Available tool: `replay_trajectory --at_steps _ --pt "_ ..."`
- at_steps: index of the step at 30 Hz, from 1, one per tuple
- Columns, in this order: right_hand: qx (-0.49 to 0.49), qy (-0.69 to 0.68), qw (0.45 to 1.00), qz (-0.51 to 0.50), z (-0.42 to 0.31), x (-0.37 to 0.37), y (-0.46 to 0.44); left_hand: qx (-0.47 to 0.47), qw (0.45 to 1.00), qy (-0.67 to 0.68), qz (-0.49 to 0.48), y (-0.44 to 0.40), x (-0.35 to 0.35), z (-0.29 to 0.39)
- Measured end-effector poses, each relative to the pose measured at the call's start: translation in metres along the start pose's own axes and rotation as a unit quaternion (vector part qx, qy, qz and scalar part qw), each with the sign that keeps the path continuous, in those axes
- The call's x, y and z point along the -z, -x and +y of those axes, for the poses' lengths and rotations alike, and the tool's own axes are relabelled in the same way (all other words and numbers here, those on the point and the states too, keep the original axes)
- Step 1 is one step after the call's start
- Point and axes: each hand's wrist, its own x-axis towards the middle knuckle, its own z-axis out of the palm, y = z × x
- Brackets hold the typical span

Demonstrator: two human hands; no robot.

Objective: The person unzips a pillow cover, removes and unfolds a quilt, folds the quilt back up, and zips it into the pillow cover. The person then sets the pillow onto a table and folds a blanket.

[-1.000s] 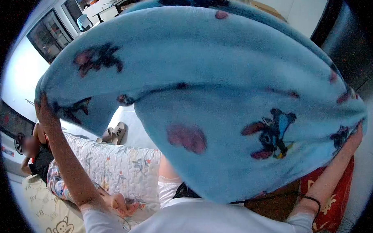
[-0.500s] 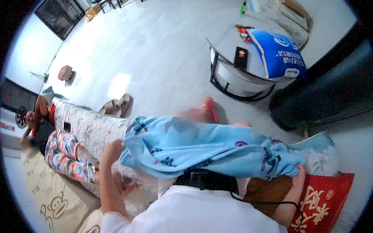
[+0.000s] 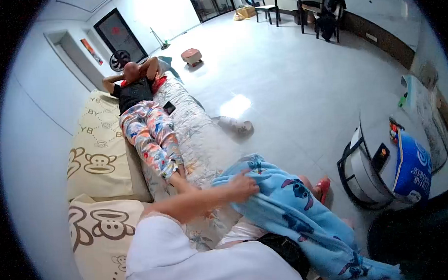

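Observation:
A light-blue blanket [image 3: 305,211] with dark cartoon figures lies over my lap and legs, with its lower end trailing off to the right. My left hand [image 3: 243,187] reaches across from the left, its fingers closed on the fold at the blanket's upper left part. My right hand is out of view. Beyond the blanket, a red slipper [image 3: 324,186] shows on a foot on the floor.
Along the sofa [image 3: 199,131], a person [image 3: 138,98] reclines in patterned trousers, a phone [image 3: 169,108] alongside. Monkey-print cushions [image 3: 104,164] line its back. Beige slippers [image 3: 238,127] lie on the floor. A round table [image 3: 366,174] holds a blue bag [image 3: 412,168].
The view has turned left, showing more of the sofa and room. My left hand has moved from the blanket's left edge onto its upper part. The right hand has left the view.

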Motion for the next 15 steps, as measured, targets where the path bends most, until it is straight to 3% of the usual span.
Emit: replay_trajectory --at_steps 2,5,7,9,12,15 --pt "0.036 0.036 0.999 0.014 -0.015 0.006 -0.011 -0.045 0.997 -0.056 0.013 -0.001 0.014 -0.033" --pt "0.078 0.074 0.994 0.032 -0.036 0.013 -0.021 -0.079 0.977 -0.167 -0.107 0.000 -0.011 -0.078" --pt "0.101 0.092 0.990 0.046 -0.047 0.021 -0.027 0.024 0.972 -0.199 -0.123 -0.003 -0.005 -0.098" --pt "0.119 0.108 0.985 0.061 -0.057 0.032 -0.032 0.141 0.988 -0.063 0.016 0.004 0.023 -0.119" --pt "0.144 0.130 0.978 0.083 -0.072 0.048 -0.040 0.200 0.967 0.069 0.138 0.024 0.096 -0.116" --pt "0.164 0.151 0.969 0.106 -0.087 0.063 -0.047 0.194 0.971 0.028 0.135 0.035 0.108 -0.130"
